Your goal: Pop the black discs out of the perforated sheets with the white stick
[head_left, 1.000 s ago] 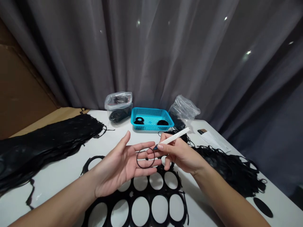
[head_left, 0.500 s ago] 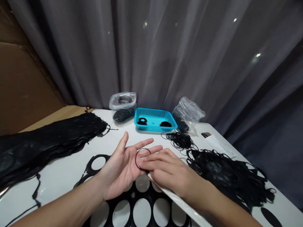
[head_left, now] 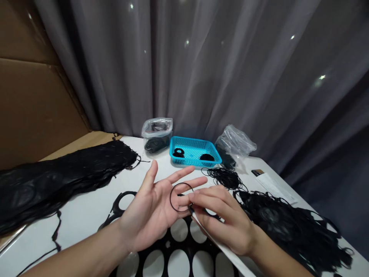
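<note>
My left hand (head_left: pixel 157 211) lies palm up with its fingers spread. In front of that palm, a thin black rubber ring (head_left: pixel 170 199) is pinched in the fingertips of my right hand (head_left: pixel 223 219). A long white strip-like tool (head_left: pixel 227 252), dark at its tip, runs under the right hand, and its hold there is partly hidden. Below both hands lies a black rubber sheet (head_left: pixel 188 246) with rows of round holes, showing the white table (head_left: pixel 80 215) through them.
Behind stand a blue basket (head_left: pixel 196 163) with black rings, a clear bagged container (head_left: pixel 157 134) and a plastic bag (head_left: pixel 238 142). A black rubber pile (head_left: pixel 66 165) lies left. Thin rings (head_left: pixel 226 177) and tangled rubber scraps (head_left: pixel 291 227) lie right, near white paper (head_left: pixel 275 186).
The view has shifted a little, so the scene sits lower and farther right. The right hand has drawn the ring slightly away from the left palm, and more of the ring shows.
</note>
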